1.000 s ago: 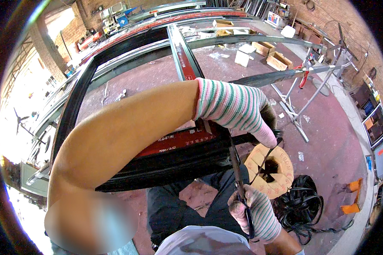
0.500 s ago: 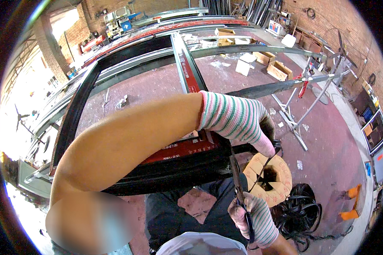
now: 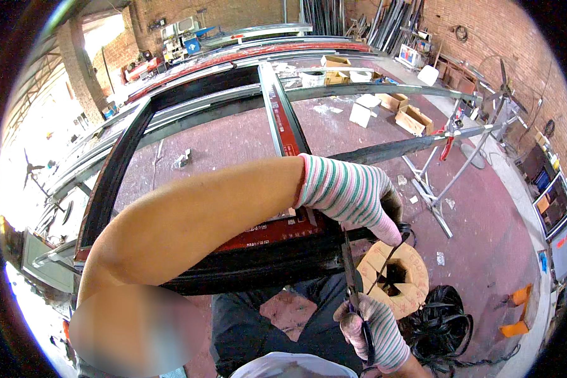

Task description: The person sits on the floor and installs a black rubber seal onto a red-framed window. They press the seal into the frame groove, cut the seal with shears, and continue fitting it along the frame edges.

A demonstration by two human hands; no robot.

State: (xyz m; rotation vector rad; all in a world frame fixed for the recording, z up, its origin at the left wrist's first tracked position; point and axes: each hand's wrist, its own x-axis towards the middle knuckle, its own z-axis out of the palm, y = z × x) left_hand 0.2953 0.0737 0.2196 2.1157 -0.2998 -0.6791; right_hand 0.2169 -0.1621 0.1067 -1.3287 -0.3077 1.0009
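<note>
My left hand [image 3: 358, 196], in a striped knit glove, reaches across to the near right corner of a black frame with red film [image 3: 252, 238]. Its thumb and fingers close on a thin black strip [image 3: 404, 233] that looks like rubber seal; most of the fingers are hidden behind the glove. Below it my right hand [image 3: 377, 334], gloved alike, grips a pair of scissors [image 3: 351, 277] by the handles. The blades point up and away from me, beside the frame's corner. A thin dark line runs between the hands; whether it is strip or blade I cannot tell.
On the reddish floor lies a cardboard-wrapped ring [image 3: 412, 268], with a heap of black strip [image 3: 444, 321] to its right. Metal trestle legs [image 3: 431, 198] stand beyond. Cardboard boxes [image 3: 413, 120], a standing fan [image 3: 503, 82] and long metal profiles [image 3: 246, 50] are farther off.
The whole view has tilted a little, so the frame and far workshop sit lower. Both hands keep their grips, with the scissors still beside the frame's corner.
</note>
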